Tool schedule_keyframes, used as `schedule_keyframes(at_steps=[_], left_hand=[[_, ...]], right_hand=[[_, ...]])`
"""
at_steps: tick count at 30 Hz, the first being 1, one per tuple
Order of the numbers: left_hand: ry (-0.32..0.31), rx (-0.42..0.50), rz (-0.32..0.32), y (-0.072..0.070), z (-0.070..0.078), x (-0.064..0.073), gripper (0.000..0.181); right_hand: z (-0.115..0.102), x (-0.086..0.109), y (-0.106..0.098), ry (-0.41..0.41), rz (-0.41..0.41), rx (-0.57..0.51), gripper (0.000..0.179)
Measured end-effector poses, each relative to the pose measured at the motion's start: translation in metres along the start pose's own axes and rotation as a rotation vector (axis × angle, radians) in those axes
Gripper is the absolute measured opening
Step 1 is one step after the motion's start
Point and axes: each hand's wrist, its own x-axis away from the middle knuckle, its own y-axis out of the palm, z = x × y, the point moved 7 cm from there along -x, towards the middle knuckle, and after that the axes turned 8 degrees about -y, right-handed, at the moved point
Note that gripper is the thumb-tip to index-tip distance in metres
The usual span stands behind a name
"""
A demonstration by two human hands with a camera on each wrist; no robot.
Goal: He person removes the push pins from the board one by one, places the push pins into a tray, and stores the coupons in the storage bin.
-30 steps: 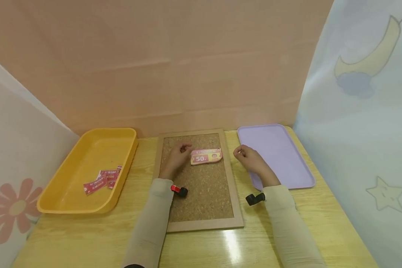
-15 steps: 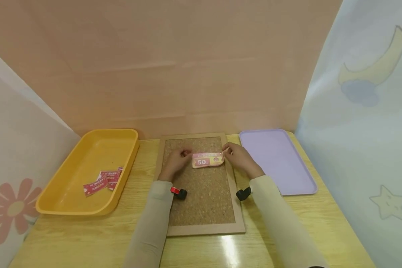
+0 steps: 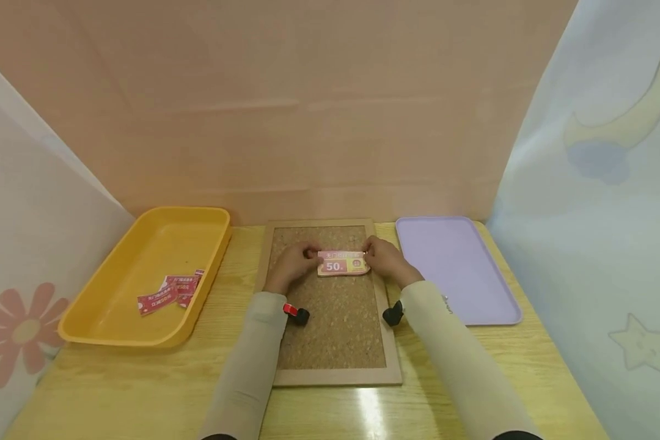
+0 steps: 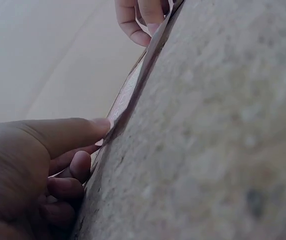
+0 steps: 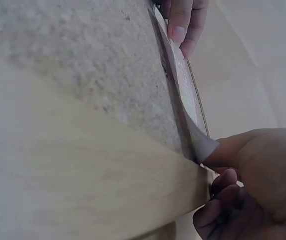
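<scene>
A pink and yellow paper coupon (image 3: pixel 341 266) printed with "50" lies across the upper part of the wood-framed corkboard (image 3: pixel 335 330). At its left end my left hand (image 3: pixel 294 264) pinches the edge, thumb on the printed face in the left wrist view. My right hand (image 3: pixel 386 260) holds the opposite end, close to the board's right frame. In the right wrist view the near corner of the coupon (image 5: pixel 185 85) bends up from the cork against my right thumb. The right fingertips are partly hidden there.
To the left stands a yellow tray (image 3: pixel 143 244) with several red coupons (image 3: pixel 177 286) in it. A flat purple tray (image 3: pixel 451 256) lies on the wooden table (image 3: pixel 330 412) at the right. A peach cloth (image 3: pixel 308 122) hangs behind the board.
My right hand has moved left from beside the purple tray onto the coupon's right end. The left hand stays at the left end, its thumb now further over the coupon.
</scene>
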Motion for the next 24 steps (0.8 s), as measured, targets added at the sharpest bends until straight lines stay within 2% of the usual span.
schedule_keyframes(at_steps=[5, 12, 24], left_hand=[[-0.016, 0.005, 0.016, -0.0002, 0.0004, 0.0003, 0.022], [0.002, 0.006, 0.040, -0.0035, 0.0049, 0.0018, 0.021], [0.022, -0.014, 0.044, 0.0010, 0.0074, 0.0065, 0.020]], right_hand=[[-0.0020, 0.0019, -0.0022, -0.020, 0.026, 0.017, 0.021], [-0.0036, -0.0003, -0.0050, -0.020, 0.022, 0.045, 0.021], [-0.0060, 0.0014, -0.0057, -0.039, -0.028, 0.123, 0.023]])
